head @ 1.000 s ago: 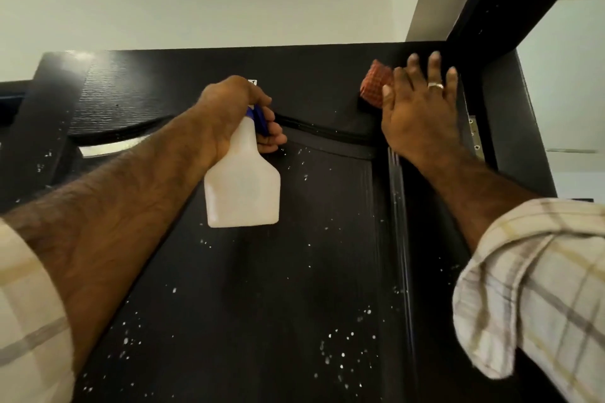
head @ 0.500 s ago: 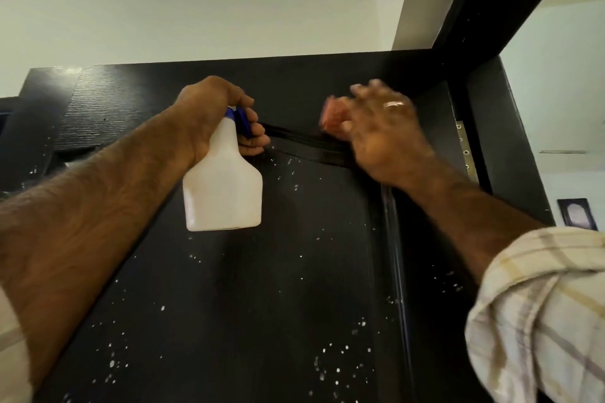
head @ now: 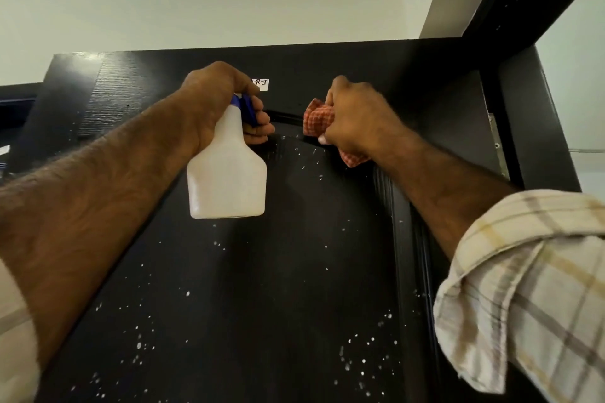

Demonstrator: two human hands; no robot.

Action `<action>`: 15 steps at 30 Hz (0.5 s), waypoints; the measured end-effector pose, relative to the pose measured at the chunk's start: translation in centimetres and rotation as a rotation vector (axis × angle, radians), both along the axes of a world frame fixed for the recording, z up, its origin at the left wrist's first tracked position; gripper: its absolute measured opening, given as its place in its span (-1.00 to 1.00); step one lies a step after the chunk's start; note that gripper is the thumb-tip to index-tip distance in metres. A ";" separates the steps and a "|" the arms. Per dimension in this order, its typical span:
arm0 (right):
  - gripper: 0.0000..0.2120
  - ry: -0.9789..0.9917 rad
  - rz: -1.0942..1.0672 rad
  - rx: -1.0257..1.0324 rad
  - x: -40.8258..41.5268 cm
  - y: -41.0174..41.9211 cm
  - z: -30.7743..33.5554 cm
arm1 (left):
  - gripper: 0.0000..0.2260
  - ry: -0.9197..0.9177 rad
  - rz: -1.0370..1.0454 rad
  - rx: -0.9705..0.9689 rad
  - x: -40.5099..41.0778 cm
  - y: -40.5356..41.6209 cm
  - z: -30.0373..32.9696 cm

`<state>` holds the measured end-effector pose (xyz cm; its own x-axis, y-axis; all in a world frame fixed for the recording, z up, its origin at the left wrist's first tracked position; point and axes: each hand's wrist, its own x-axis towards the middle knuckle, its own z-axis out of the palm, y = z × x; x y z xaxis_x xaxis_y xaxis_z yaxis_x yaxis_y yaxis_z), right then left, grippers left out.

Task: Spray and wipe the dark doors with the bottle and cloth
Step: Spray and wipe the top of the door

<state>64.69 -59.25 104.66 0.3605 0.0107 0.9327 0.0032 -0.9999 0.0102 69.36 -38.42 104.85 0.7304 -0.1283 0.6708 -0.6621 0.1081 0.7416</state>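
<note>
A dark door [head: 262, 288] fills the view, seen from below, speckled with white droplets. My left hand [head: 219, 98] grips the blue trigger head of a white spray bottle [head: 227, 173], which hangs in front of the upper panel. My right hand [head: 353, 118] clutches a bunched red checked cloth [head: 316, 118] and presses it against the curved moulding at the top of the panel, just right of the bottle. Part of the cloth pokes out below my palm.
A small white label [head: 262, 83] sticks on the door's top rail above the bottle. The dark door frame [head: 523, 10] and a metal hinge [head: 496, 141] run along the right. White wall and ceiling lie above.
My right hand slid the cloth left along the top of the door, from the upper right corner to beside the bottle, and closed round it. The left hand keeps its hold on the bottle.
</note>
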 end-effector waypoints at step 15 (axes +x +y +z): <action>-0.60 -0.404 -0.113 -0.114 1.4 0.4 -1.2 | -0.86 -0.010 -0.058 0.005 1.9 3.3 0.0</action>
<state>66.07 -58.83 103.47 -0.0281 0.1036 0.9942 -0.1329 -0.9862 0.0990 71.22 -35.14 104.87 0.7148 -0.1735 0.6774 -0.6622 0.1433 0.7355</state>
